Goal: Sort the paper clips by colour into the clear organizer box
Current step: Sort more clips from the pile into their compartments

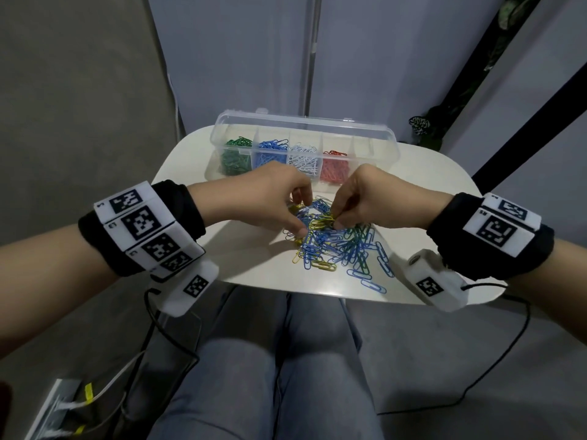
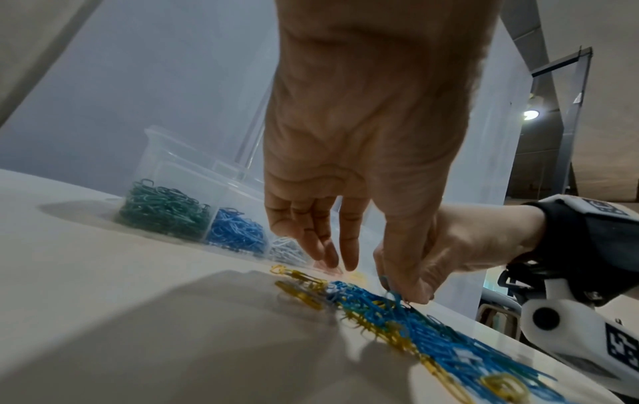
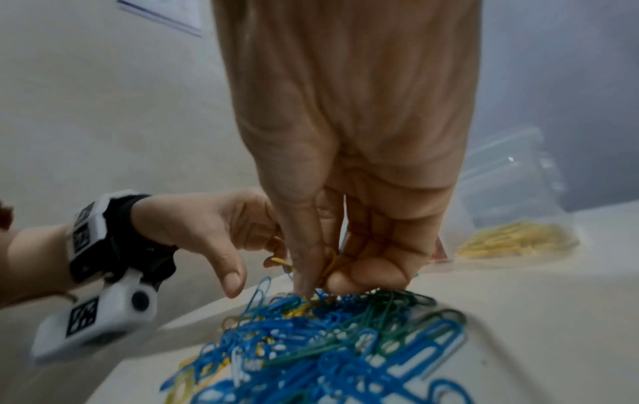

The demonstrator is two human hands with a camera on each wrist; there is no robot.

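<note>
My right hand pinches yellow clips atop the mixed pile | left hand fingers relaxed, touching pile | organizer box just behind | risk: tangled blue clips lifting along.

Your head camera looks down over the table; both wrist cameras peer low along your fingers, close, sharing the clip pile.
</note>
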